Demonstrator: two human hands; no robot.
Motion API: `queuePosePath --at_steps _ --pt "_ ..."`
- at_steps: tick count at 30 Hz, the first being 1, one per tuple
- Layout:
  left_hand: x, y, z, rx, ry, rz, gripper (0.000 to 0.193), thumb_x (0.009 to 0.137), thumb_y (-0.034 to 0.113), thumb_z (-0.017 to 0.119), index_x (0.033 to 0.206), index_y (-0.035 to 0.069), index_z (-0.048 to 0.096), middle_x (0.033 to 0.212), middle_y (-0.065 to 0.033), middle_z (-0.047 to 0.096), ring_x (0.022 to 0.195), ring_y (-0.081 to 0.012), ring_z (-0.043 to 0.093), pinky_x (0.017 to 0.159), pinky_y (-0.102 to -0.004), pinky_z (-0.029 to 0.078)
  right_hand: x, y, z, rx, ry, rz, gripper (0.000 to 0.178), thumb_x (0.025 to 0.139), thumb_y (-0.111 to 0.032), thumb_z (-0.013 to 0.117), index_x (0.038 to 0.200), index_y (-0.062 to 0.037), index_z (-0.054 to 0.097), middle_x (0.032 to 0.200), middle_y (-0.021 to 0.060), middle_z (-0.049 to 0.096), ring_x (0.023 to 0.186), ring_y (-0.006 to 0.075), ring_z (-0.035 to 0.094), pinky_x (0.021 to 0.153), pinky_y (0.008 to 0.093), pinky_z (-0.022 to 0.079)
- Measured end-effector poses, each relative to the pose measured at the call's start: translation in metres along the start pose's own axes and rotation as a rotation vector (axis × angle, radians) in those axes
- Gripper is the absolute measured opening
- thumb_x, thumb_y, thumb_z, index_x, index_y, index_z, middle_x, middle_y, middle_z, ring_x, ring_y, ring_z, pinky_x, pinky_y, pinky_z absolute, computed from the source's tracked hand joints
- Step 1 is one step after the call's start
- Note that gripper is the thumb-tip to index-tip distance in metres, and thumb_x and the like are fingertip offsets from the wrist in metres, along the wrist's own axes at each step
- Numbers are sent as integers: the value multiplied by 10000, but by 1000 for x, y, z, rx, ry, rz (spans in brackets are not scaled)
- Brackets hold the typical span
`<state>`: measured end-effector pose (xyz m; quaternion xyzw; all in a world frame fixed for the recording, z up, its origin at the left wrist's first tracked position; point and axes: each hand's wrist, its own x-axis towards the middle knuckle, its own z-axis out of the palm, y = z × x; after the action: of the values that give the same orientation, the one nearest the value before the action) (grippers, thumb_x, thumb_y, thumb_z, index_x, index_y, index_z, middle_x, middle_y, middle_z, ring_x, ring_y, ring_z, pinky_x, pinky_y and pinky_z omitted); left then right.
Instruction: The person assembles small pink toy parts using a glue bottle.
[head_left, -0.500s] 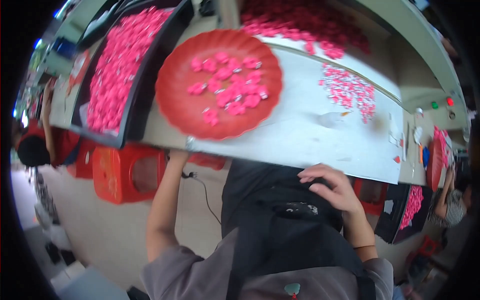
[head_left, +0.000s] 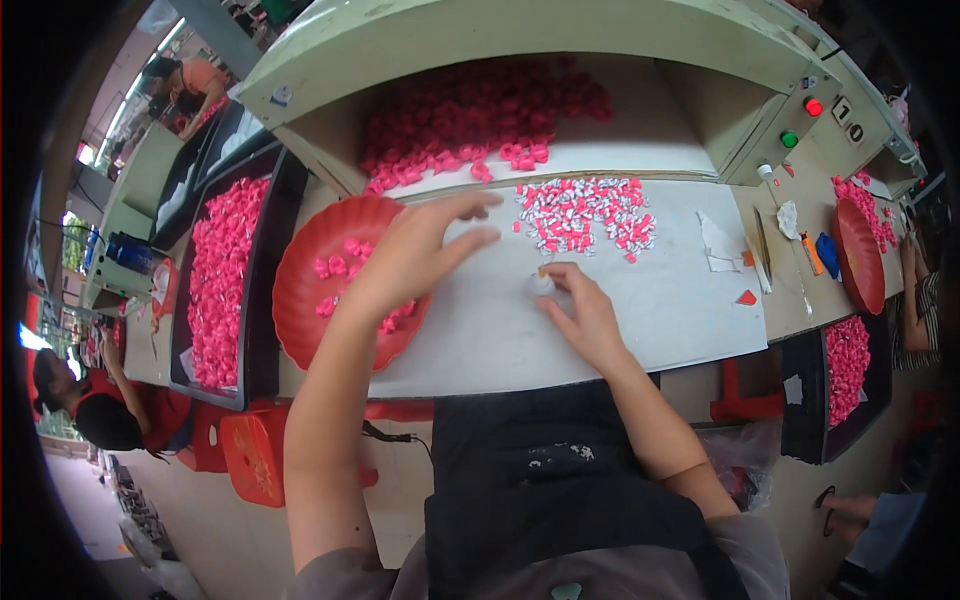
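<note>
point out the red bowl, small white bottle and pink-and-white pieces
red bowl [head_left: 296, 300], head view, inner left wall
small white bottle [head_left: 541, 285], head view, its body
pink-and-white pieces [head_left: 572, 215], head view, pile's middle

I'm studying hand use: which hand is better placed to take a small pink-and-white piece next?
Probably the left hand: it looks open and empty, near the left edge of the small pieces. The right hand is also close, but seems occupied with the white bottle.
</note>
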<state>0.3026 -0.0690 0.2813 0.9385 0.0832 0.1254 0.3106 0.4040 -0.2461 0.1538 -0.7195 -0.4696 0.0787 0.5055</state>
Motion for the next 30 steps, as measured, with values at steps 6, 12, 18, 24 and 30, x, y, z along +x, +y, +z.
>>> queuePosePath --at_steps 6,12,18,24,30 --pt "113 -56 59 421 206 125 291 739 160 585 1019 85 582 864 -150 592 840 -294 565 741 -382 447 -8 -9 -11 223 69 31 306 746 -93 624 1015 -21 496 900 129 583 814 247 594 701 313 471" --pt "144 -69 86 674 21 -38 233 711 142 624 936 105 580 840 -134 564 818 -319 543 718 -410 435 -7 -9 -15 313 37 56 315 734 -106 637 1012 -17 519 883 96 572 775 188 562 707 277 452" --pt "139 -72 89 541 311 130 193 698 79 617 874 74 537 803 -112 551 787 -312 540 715 -400 432 -6 -8 -17 380 113 -3 302 747 -115 634 1007 -9 523 930 121 582 780 217 578 684 284 463" --pt "139 -86 86 389 108 125 283 696 48 603 975 79 564 878 -119 602 827 -292 562 724 -379 445 -8 -2 -12 436 153 21 307 739 -113 644 1000 6 535 937 120 590 779 204 578 673 273 452" --pt "150 -82 89 613 109 203 212 739 116 554 945 93 601 813 -119 594 772 -284 576 697 -383 454 -6 -3 -12 460 162 26 313 736 -103 649 1004 10 533 911 104 593 774 172 574 683 262 442"
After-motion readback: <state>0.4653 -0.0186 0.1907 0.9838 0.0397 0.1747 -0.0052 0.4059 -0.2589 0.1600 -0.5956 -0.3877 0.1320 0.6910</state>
